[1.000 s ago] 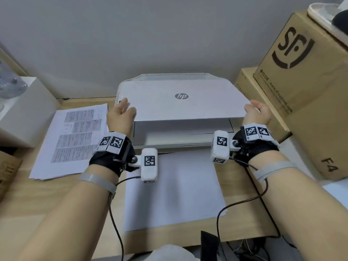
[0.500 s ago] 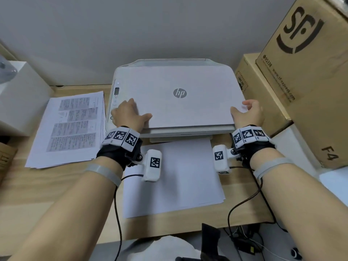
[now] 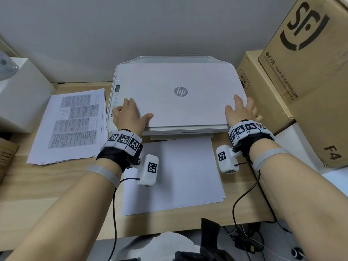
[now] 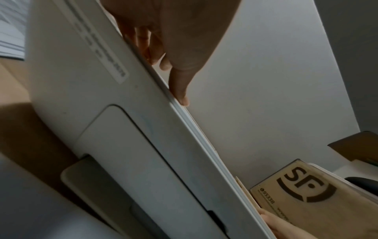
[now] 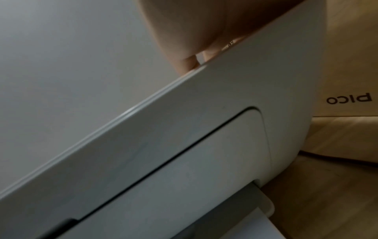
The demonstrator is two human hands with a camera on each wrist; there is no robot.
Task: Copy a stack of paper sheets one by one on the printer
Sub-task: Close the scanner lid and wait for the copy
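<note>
The white HP printer [image 3: 177, 95] stands at the back of the wooden desk with its scanner lid [image 3: 180, 81] down flat. My left hand [image 3: 130, 113] lies palm down on the lid's front left corner, fingers straight, thumb [image 4: 180, 87] along the lid's front edge. My right hand [image 3: 241, 112] lies flat on the front right corner in the same way. A stack of printed sheets [image 3: 71, 125] lies left of the printer. Blank-faced sheets [image 3: 178, 178] lie in front of it, under the output slot.
Stacked cardboard boxes [image 3: 308, 76] crowd the printer's right side. A white box [image 3: 20, 97] stands at the far left. Cables [image 3: 243, 200] run from my wrists over the desk's front edge. The printer's control panel [image 3: 116, 95] sits beside my left hand.
The scanner lid has come down from half raised to fully flat. Both hands followed it down and now rest on top of its front corners.
</note>
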